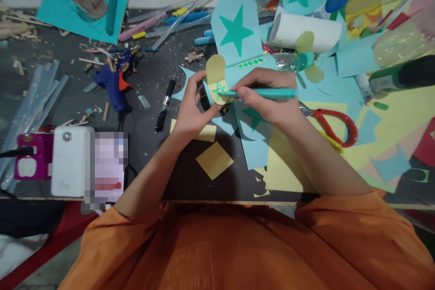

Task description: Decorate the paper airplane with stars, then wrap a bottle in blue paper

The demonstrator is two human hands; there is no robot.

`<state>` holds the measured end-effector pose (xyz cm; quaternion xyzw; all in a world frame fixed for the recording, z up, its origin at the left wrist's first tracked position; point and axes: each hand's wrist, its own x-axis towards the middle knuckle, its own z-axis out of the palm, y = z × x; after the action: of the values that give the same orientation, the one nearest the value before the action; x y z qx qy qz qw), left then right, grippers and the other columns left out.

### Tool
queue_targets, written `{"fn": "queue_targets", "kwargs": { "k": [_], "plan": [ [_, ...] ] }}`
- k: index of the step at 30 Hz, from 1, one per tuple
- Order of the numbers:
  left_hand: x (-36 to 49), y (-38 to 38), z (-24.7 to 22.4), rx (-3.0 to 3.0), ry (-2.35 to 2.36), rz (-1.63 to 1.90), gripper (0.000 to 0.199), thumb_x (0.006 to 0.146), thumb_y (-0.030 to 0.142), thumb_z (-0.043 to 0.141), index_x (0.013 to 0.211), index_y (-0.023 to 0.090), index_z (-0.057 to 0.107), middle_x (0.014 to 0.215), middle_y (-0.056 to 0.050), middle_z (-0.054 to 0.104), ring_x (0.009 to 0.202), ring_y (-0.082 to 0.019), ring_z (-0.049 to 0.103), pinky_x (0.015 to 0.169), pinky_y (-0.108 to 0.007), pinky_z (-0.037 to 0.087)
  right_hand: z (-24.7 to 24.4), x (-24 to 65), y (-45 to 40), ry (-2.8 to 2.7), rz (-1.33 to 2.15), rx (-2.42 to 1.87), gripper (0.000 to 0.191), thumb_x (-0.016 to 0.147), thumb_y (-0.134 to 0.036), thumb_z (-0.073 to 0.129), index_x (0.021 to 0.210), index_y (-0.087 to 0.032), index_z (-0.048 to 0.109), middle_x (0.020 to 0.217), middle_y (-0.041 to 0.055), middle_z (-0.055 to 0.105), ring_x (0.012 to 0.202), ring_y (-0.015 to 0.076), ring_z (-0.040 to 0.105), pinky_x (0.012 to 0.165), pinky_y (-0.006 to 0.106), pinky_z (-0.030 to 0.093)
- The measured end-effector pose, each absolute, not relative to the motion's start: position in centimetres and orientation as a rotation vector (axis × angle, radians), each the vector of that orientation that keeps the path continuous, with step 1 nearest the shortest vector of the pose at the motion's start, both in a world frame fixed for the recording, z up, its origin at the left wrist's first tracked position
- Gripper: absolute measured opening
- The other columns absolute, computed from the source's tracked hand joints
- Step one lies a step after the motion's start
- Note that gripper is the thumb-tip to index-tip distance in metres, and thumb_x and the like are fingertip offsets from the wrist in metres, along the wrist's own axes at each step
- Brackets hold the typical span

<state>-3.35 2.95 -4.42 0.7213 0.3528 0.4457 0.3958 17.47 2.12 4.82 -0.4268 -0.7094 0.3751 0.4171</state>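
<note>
In my right hand [272, 102] is a teal marker [278, 94], gripped between thumb and fingers. Its tip touches a rounded yellow paper piece [215, 69], where a teal star outline shows. My left hand [193, 111] curls around the end of a light blue paper craft [239, 61] that carries this yellow piece, thumb in front and fingers behind. The craft has a wing-like blue flap [238, 22] with a solid teal star, and a yellow strip of green dots [251, 63]. Part of it is hidden behind my right hand.
A blue glue gun [113, 88] and a black pen [165, 105] lie to the left. Red-handled scissors [335, 122] rest on paper at right. A yellow square [215, 160] lies near the front edge. Power bank [70, 161], paper tube [302, 31] and bottles surround the work.
</note>
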Motion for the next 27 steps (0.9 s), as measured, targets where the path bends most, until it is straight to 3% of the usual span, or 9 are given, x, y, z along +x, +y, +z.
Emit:
{"fn": "queue_targets", "kwargs": {
  "k": [14,19,27],
  "plan": [
    [-3.52,3.07,-4.66,1.850,0.915,1.119,0.072,0.086,0.059,0.070,0.142,0.036,0.032,0.146,-0.007,0.047,0.143,-0.031,0.046,0.115,-0.049,0.046,4.60,17.61,2.53,-1.704,0.904,-1.073,0.017,0.079,-0.020,0.058,0.063,-0.024,0.061,0.062,-0.0006,0.063,0.059,0.0152,0.058,0.056,0.032,0.047],
    [-3.45,2.79,-4.27,1.862,0.939,1.099,0.070,0.087,0.061,0.066,0.143,0.036,0.031,0.146,-0.008,0.048,0.143,-0.032,0.046,0.118,-0.049,0.044,4.83,17.85,2.87,-1.508,0.992,-1.078,0.017,0.088,-0.029,0.062,0.072,-0.026,0.066,0.060,-0.0016,0.063,0.056,0.0159,0.060,0.055,0.033,0.047],
    [-3.15,2.56,-3.92,1.815,0.889,1.076,0.068,0.086,0.055,0.071,0.140,0.035,0.035,0.144,-0.008,0.050,0.137,-0.030,0.053,0.116,-0.047,0.047,5.28,17.66,2.65,-1.619,0.950,-1.146,0.030,0.084,-0.049,0.070,0.066,-0.026,0.063,0.066,0.0004,0.065,0.060,0.0160,0.061,0.058,0.032,0.051]
  ]
}}
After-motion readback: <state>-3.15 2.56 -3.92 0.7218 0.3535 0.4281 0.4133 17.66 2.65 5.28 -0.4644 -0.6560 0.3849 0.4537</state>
